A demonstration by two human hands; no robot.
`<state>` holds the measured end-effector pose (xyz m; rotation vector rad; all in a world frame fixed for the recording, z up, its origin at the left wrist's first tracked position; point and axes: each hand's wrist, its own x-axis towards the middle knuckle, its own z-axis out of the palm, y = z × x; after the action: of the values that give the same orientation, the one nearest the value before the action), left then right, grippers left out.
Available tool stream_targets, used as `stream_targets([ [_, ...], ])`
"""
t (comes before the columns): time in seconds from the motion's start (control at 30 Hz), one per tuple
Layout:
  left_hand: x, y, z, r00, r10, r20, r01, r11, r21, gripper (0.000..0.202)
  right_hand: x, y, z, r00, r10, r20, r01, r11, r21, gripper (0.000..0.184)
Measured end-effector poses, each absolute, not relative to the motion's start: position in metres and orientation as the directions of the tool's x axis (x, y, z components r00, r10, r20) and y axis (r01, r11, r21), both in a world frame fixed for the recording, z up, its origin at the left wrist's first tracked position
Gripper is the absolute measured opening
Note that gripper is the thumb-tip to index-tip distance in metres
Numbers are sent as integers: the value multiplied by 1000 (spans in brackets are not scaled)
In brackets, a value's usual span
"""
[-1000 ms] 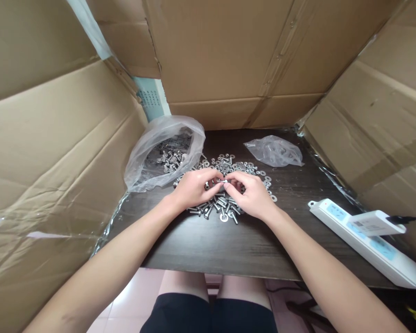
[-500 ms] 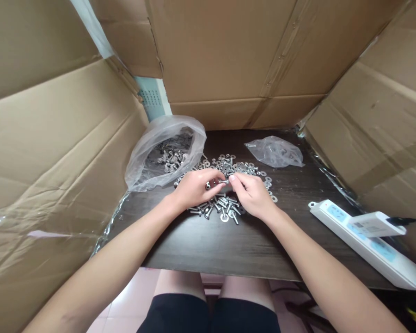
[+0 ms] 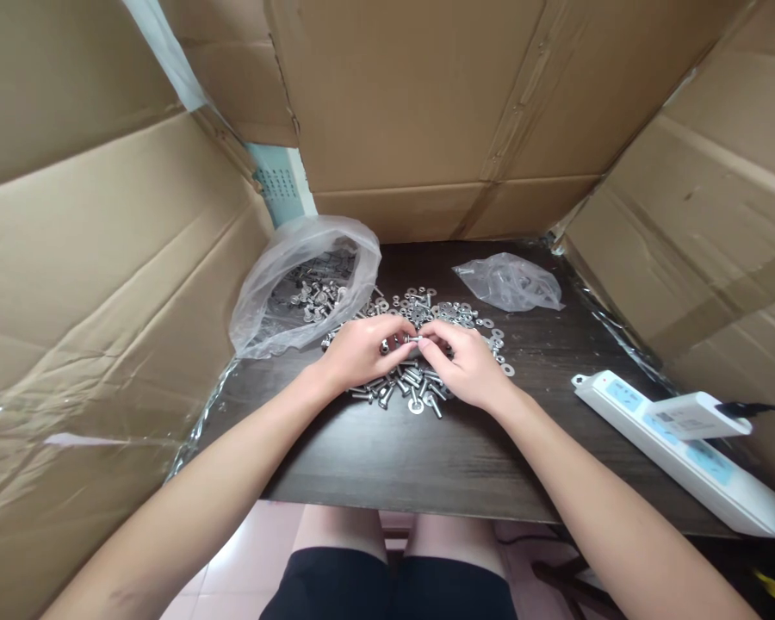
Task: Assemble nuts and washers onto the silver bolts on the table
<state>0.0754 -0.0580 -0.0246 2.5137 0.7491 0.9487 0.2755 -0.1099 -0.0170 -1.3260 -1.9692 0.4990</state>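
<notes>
Between my two hands, over the heap of hardware, is a small metal bolt (image 3: 412, 339). My left hand (image 3: 369, 348) is closed on its left part with thumb and fingers. At the bolt's right end, the fingertips of my right hand (image 3: 463, 357) are pinched together; whether they also hold a nut or washer is too small to tell. Loose bolts (image 3: 419, 375) lie just below the hands, with a washer (image 3: 416, 406) among them. Beyond the hands spread flat washers and nuts (image 3: 449, 312).
An open clear plastic bag (image 3: 251, 319) with assembled bolts stands at the left. A crumpled plastic bag (image 3: 510, 282) lies at the back right. On the right is a white power strip (image 3: 685, 452) with a plugged-in adapter. Cardboard walls (image 3: 426, 103) enclose the dark table (image 3: 400, 465).
My right hand has moved slightly left, its fingertips now closing on the bolt's end. My left hand keeps its hold. The whole view has shifted a little.
</notes>
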Motion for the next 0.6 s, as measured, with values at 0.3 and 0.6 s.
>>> stream_targets([
  [0.3,75,-58,-25,640,579,505,334,-801,497,12,276,-108,-19,-236,922,308,681,383,-625,39],
  [0.6,75,-57,-24,630,583,513,348,-802,485,12,276,-110,-16,-240,924,298,618,382,-687,12],
])
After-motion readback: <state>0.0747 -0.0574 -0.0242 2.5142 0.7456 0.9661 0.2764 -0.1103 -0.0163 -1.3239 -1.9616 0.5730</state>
